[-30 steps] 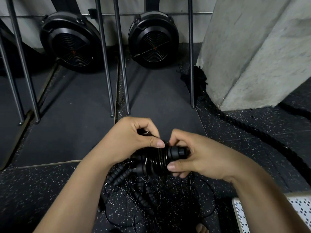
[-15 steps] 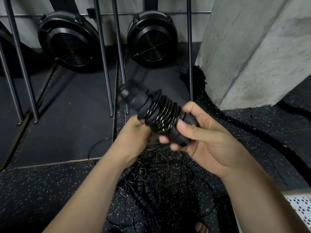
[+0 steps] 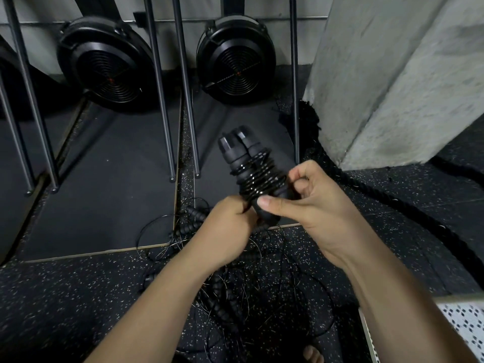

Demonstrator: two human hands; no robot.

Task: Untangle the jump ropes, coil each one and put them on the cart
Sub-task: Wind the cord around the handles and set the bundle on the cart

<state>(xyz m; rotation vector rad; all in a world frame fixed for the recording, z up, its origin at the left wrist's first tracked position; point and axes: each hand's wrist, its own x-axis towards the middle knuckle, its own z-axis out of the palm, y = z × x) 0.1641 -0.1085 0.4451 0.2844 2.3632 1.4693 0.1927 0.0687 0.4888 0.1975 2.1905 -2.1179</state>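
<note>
Two rope handles (image 3: 248, 174) between fingers (image 3: 275, 205)

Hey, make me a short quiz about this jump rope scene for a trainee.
1. True or false: the left hand and right hand both hold one wound jump rope.
2. Where does the tangled pile lie? A on the floor, B on the cart, C on a fan.
3. Fill in: the cord is wound round two black ____.
Key: 1 true; 2 A; 3 handles.
</note>
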